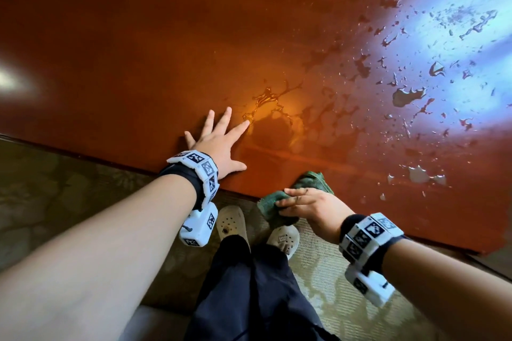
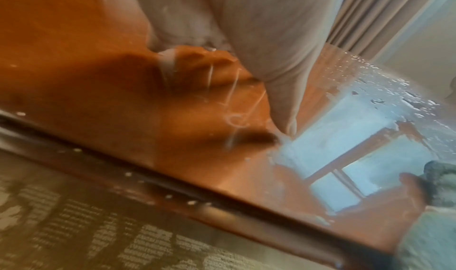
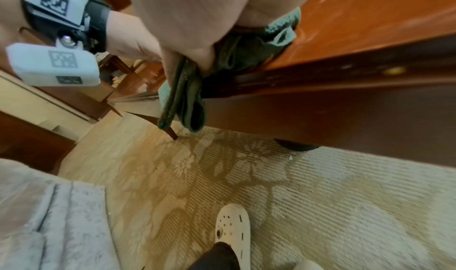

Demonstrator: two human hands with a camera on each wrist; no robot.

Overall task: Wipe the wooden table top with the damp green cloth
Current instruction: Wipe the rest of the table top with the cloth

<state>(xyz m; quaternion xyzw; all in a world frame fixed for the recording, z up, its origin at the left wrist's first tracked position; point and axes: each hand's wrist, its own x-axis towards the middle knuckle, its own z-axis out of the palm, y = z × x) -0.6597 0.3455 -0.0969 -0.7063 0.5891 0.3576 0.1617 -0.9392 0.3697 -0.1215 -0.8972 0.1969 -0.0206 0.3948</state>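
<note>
The glossy reddish wooden table top fills the upper part of the head view, with water patches and droplets spread over its right side. My left hand lies flat on the wood near the front edge, fingers spread. My right hand grips the damp green cloth at the table's front edge; part of the cloth hangs below the edge. In the left wrist view the cloth shows at the far right beside the wet, reflecting table top.
The table's dark front edge runs diagonally. Below it lies a patterned beige carpet, on which my feet stand in white clogs. A pale upholstered seat is at the left, and curtains hang beyond the table.
</note>
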